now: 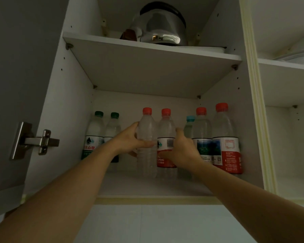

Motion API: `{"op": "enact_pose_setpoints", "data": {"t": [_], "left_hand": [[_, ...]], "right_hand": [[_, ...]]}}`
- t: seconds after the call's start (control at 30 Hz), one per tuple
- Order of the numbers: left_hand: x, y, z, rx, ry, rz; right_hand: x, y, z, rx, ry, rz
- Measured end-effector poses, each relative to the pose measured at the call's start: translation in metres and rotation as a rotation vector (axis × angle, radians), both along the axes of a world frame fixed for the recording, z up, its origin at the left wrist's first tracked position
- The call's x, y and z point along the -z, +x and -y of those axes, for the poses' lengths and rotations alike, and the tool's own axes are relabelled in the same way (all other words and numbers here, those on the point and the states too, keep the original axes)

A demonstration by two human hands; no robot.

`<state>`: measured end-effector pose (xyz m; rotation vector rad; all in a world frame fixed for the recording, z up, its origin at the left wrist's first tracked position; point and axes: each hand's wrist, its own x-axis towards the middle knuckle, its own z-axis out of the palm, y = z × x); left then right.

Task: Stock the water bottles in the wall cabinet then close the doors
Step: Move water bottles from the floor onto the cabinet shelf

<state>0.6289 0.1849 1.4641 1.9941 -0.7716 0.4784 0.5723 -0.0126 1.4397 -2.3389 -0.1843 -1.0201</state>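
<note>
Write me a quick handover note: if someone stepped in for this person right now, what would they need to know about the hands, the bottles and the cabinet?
Left hand grips the unlabelled red-capped bottle standing on the lower shelf.
Right hand holds the red-labelled bottle beside it.
Already standing in the row: two green-capped bottles at left; a blue-capped bottle and two more red-capped bottles at right.
A kettle sits on the shelf above.
Left: let go of both bottles, add any others out of view, then close the doors; the left door stands open.

Bottles [225, 137] crowd right; shelf front [147, 186] lies open.
</note>
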Motion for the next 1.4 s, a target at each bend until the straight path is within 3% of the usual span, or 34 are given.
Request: {"op": "enact_pose_setpoints", "data": {"t": [0.13, 0.57, 0.77, 0.93, 1.1, 1.4], "left_hand": [[-0.002, 0.002, -0.012, -0.058, 0.031, -0.031], [0.000, 0.021, -0.034, -0.327, 0.133, 0.223], [0.002, 0.025, -0.043, -0.449, 0.266, 0.141], [0.003, 0.024, -0.045, -0.473, 0.295, 0.108], [0.005, 0.021, -0.043, -0.503, 0.303, 0.165], [0.013, 0.024, -0.027, -0.851, 0.579, 0.431]], "right_hand": [[-0.010, 0.002, -0.003, -0.083, -0.015, -0.078], [-0.023, 0.035, -0.051, -0.141, -0.173, -0.190], [-0.026, 0.045, -0.056, -0.129, -0.360, -0.104], [-0.013, 0.061, -0.062, 0.025, -0.508, 0.054], [-0.021, 0.057, -0.050, 0.272, -0.792, 0.249], [-0.018, 0.069, -0.036, 0.233, -0.755, 0.062]]}}
